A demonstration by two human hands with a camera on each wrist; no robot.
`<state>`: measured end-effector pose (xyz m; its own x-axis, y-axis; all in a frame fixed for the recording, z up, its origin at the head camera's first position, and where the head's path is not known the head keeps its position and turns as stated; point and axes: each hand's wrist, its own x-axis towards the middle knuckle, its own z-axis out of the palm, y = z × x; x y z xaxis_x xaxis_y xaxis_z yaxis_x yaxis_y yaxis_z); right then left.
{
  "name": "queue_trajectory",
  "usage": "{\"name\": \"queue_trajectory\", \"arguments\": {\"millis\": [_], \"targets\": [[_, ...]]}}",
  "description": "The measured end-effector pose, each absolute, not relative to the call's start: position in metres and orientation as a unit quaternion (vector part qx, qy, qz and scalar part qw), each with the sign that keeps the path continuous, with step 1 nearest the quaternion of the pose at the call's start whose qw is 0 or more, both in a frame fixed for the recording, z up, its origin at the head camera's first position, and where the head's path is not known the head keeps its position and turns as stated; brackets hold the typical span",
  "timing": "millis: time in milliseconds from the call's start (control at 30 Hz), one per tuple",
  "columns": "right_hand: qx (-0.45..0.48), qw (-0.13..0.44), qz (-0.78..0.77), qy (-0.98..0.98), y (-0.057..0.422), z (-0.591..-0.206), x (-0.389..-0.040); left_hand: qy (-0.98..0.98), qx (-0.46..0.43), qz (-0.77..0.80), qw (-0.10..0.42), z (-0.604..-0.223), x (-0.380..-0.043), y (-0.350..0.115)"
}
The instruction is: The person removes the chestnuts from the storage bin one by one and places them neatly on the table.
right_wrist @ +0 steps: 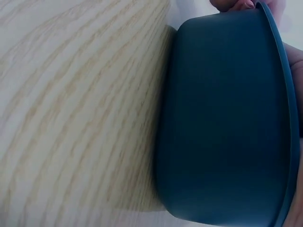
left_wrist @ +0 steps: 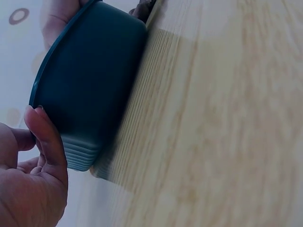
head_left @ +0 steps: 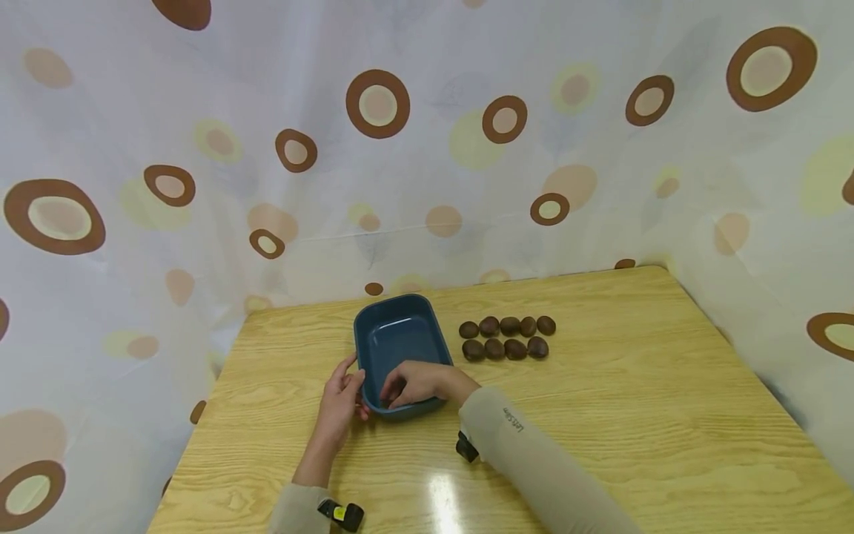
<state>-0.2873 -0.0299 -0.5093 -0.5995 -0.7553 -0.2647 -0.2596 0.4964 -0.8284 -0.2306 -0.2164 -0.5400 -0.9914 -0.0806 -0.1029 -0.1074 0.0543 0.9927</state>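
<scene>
A deep blue rectangular dish [head_left: 403, 334] stands on the wooden table, its outer wall [left_wrist: 90, 71] filling much of the left wrist view. My left hand [head_left: 340, 400] grips the dish's near left corner, thumb at the rim and fingers against the outside. Over the near rim reaches my right hand [head_left: 416, 382], its fingers bent down inside the dish. I cannot tell whether those fingertips hold anything, as the hand and dish wall hide them. To the right of the dish, several brown chestnuts [head_left: 510, 326] lie in two rows.
The wood-grain table [head_left: 620, 400] extends to the right and in front of the dish. A patterned white curtain [head_left: 440, 163] hangs behind and along the sides. Black wrist straps with small devices [head_left: 343, 513] sit on both sleeves.
</scene>
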Motion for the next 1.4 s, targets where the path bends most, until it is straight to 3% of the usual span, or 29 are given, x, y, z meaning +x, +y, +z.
{"name": "queue_trajectory", "arguments": {"millis": [300,733,1400], "targets": [[-0.303,0.301,-0.397,0.813,-0.031,-0.509,-0.286,0.725,-0.07,0.686,-0.007,-0.539,-0.234,-0.213],[-0.304,0.28,-0.395,0.82,-0.03,-0.507,-0.283,0.728,-0.073,0.681,0.03,-0.509,-0.224,-0.206],[-0.295,0.234,-0.398,0.837,-0.028,-0.501,-0.282,0.729,-0.055,0.683,0.002,-0.536,-0.235,-0.213]]}}
